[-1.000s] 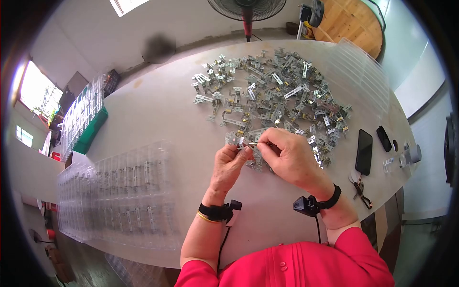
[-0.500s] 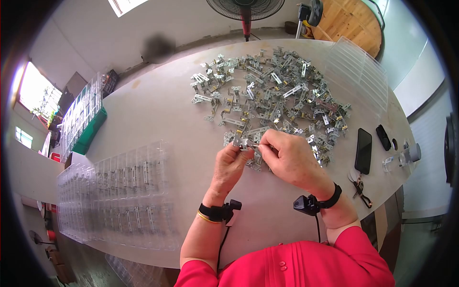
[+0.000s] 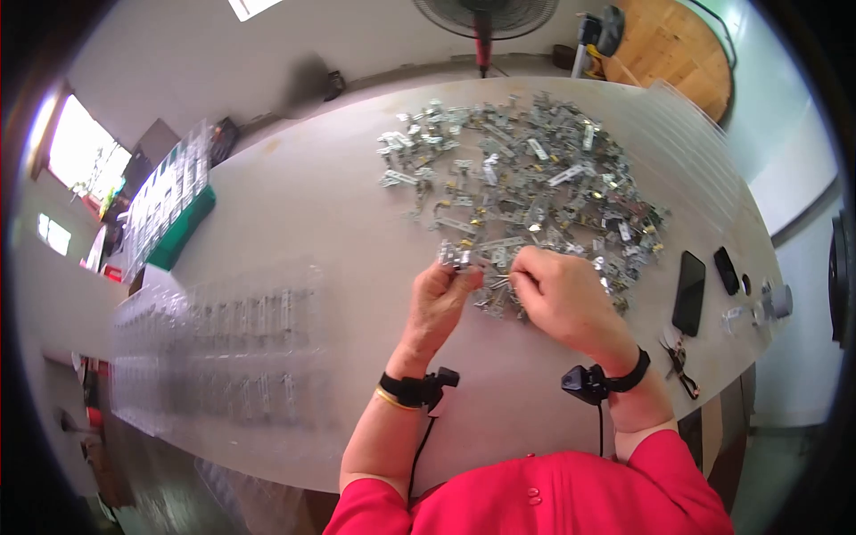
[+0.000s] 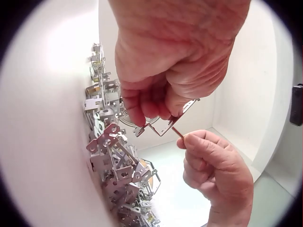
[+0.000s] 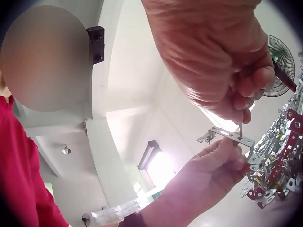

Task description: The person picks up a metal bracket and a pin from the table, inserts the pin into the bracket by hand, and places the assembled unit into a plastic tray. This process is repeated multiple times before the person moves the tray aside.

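My left hand (image 3: 437, 308) grips a bent metal bracket (image 5: 228, 134) with holes, between thumb and fingers, at the near edge of a heap of similar brackets (image 3: 544, 178). Just to its right, my right hand (image 3: 571, 294) pinches a thin metal pin (image 4: 177, 133) between thumb and forefinger. In the right wrist view, the pin stands upright with its lower end right at a hole in the bracket's flat strip. The left fingers hide part of the bracket.
Clear plastic trays (image 3: 214, 348) holding rows of brackets lie at left. A green box (image 3: 181, 230) with a tray on top stands behind them. At right are a phone (image 3: 689, 292), pliers (image 3: 679, 366) and a clear bottle (image 3: 769, 306); another clear tray (image 3: 695, 152) lies at the back right.
The head view has swung slightly, shifting the scene rightward. My hands have drawn a little apart in it, and the bracket has tilted between the left fingers.
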Demonstrator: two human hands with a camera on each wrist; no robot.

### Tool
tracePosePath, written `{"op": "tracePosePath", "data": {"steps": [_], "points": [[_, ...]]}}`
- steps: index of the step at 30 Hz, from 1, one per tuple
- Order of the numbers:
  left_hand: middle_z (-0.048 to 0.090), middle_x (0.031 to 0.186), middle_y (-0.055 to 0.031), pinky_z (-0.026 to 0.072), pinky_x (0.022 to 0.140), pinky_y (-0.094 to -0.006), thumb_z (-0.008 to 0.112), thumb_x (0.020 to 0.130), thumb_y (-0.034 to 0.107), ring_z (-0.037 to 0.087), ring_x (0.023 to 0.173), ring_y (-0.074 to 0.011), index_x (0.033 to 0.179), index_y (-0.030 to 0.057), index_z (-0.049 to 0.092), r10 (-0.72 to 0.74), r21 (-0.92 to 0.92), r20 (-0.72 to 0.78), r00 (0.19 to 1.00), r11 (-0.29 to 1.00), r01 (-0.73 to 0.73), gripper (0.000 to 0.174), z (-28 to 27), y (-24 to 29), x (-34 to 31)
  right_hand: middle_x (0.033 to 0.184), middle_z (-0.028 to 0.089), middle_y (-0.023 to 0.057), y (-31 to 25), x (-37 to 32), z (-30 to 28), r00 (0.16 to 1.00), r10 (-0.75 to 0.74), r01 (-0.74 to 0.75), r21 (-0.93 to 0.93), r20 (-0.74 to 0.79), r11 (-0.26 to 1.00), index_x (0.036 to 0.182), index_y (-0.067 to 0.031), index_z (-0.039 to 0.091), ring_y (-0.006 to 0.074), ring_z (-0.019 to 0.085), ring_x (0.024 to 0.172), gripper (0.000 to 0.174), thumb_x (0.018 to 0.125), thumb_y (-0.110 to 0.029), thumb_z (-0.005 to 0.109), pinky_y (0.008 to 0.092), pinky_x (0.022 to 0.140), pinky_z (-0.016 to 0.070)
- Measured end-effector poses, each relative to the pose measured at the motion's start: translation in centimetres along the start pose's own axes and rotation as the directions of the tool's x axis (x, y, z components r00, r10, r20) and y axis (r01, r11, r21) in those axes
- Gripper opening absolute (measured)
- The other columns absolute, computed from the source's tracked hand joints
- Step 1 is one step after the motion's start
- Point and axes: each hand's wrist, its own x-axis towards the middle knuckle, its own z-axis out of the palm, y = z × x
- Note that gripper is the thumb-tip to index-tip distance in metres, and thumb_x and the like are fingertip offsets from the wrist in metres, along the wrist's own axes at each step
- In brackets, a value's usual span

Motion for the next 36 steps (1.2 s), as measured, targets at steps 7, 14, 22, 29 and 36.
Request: {"op": "tracePosePath", "data": {"steps": [7, 14, 22, 29, 36], "points": [[0.070, 0.091, -0.0016, 0.0530, 0.081, -0.0275, 0.063, 0.098, 0.012, 0.064, 0.085, -0.0093, 0.106, 0.0010, 0.068, -0.087, -0.072, 0.269, 0.959, 0.991, 0.110, 0.014, 0.6, 0.4, -0.2, 0.096, 0.067, 0.0109, -0.6, 0.4, -0.7, 0.999, -0.010, -0.006, 0.343, 0.044, 0.939, 0.095, -0.0009, 0.062, 0.0218, 0.064, 0.081, 0.006, 0.092, -0.006, 0.065, 0.0322, 0.072, 0.0504], [0.070, 0.089, -0.0020, 0.0536, 0.083, -0.0285, 0.066, 0.098, 0.020, 0.065, 0.086, -0.0094, 0.106, 0.0015, 0.068, -0.095, -0.151, 0.352, 0.931, 0.976, 0.157, 0.020, 0.7, 1.0, -0.2, 0.095, 0.066, 0.0054, -1.2, 0.2, -0.6, 0.989, -0.028, -0.062, 0.578, 0.145, 0.814, 0.095, -0.0001, 0.063, 0.0142, 0.060, 0.089, 0.006, 0.092, -0.004, 0.066, 0.0290, 0.085, 0.0476], [0.069, 0.089, -0.0011, 0.0490, 0.076, -0.0233, 0.067, 0.098, 0.030, 0.062, 0.084, -0.0072, 0.098, 0.0037, 0.066, -0.156, -0.032, 0.380, 0.912, 0.983, 0.181, 0.026, 0.5, 1.1, -0.1, 0.089, 0.064, 0.0054, -1.4, 0.1, -0.9, 0.988, 0.000, -0.074, 0.466, 0.156, 0.882, 0.094, -0.0011, 0.065, 0.0161, 0.061, 0.086, 0.006, 0.090, -0.004, 0.068, 0.0308, 0.081, 0.0473], [0.069, 0.096, -0.0039, 0.0511, 0.084, -0.0272, 0.064, 0.100, 0.025, 0.063, 0.090, -0.0092, 0.110, 0.0013, 0.064, -0.064, -0.207, 0.442, 0.895, 0.963, 0.171, 0.026, 0.5, 0.7, -0.1, 0.087, 0.063, 0.0048, -1.9, 0.3, -0.8, 0.989, -0.004, -0.076, 0.534, 0.148, 0.842, 0.094, -0.0002, 0.062, 0.0128, 0.063, 0.073, 0.002, 0.093, 0.001, 0.064, 0.0261, 0.067, 0.0511], [0.066, 0.098, -0.0041, 0.0508, 0.086, -0.0290, 0.060, 0.101, 0.016, 0.062, 0.093, -0.0114, 0.114, -0.0013, 0.059, -0.090, -0.290, 0.278, 0.956, 0.941, 0.173, 0.021, 1.1, 2.1, -0.5, 0.087, 0.063, 0.0034, -0.9, 0.4, -0.2, 1.000, -0.001, -0.011, 0.552, 0.022, 0.834, 0.096, -0.0005, 0.062, 0.0093, 0.063, 0.069, 0.001, 0.095, -0.001, 0.063, 0.0236, 0.062, 0.0515]]}}
